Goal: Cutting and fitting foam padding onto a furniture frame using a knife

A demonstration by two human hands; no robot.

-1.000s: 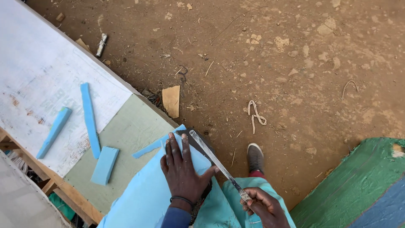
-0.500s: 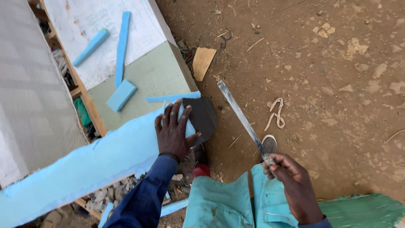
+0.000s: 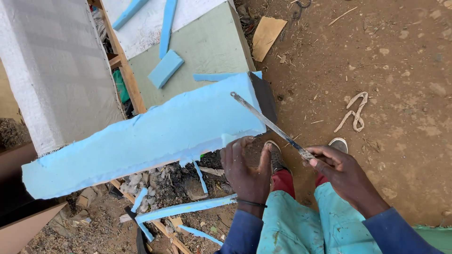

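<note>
**Operator:** Since half a second ago, the left hand [image 3: 245, 167] is sitting lower, at the near bottom edge of the blue foam slab [image 3: 146, 136] instead of flat on its top, and the slab is showing its full long face.

**Inspector:** Which way is the slab lying from the grip?

**Operator:** Its long axis is running from lower left to upper right. The left hand is touching it near the right end, fingers curled against the underside; whether they are clamping it, I cannot tell.

**Inspector:** And the blade?

**Operator:** The right hand [image 3: 343, 171] is clenching the handle of the long saw blade [image 3: 266, 123]. That blade is slanting up and to the left, its tip resting on the slab's right end, crossing the slab's axis at an angle. The left hand is the nearer one to the foam.

**Inspector:** Obstructions?

**Operator:** Both shoes [image 3: 275, 155] are standing directly under the blade line. Loose blue foam strips [image 3: 188, 208] are lying below the slab, a foam block [image 3: 165, 68] is resting on the green board [image 3: 212, 51] behind, and a wooden frame [image 3: 123, 70] is running beside it.
</note>
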